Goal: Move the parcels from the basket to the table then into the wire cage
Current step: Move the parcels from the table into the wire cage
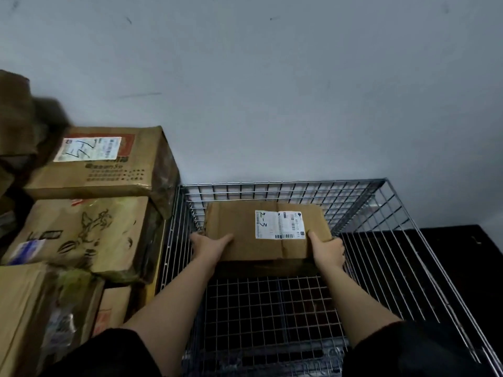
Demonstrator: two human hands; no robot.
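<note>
Head view shows the left hand [211, 244] and right hand [328, 250] clamped on opposite near corners of 1 cardboard parcel [261, 231], thumbs on top and fingers curled round its sides. It sits low inside the wire cage [283, 184], toward the far wall, label up. No other parcel shows in the cage, so this looks like an early placement. Stacked boxes [89, 197] stand just left of it; basket and table are out of sight.

A brown cardboard parcel [245, 232] — taped, white label on top — sits level inside the wire cage [381, 202] at its far side, held at both near corners.
</note>
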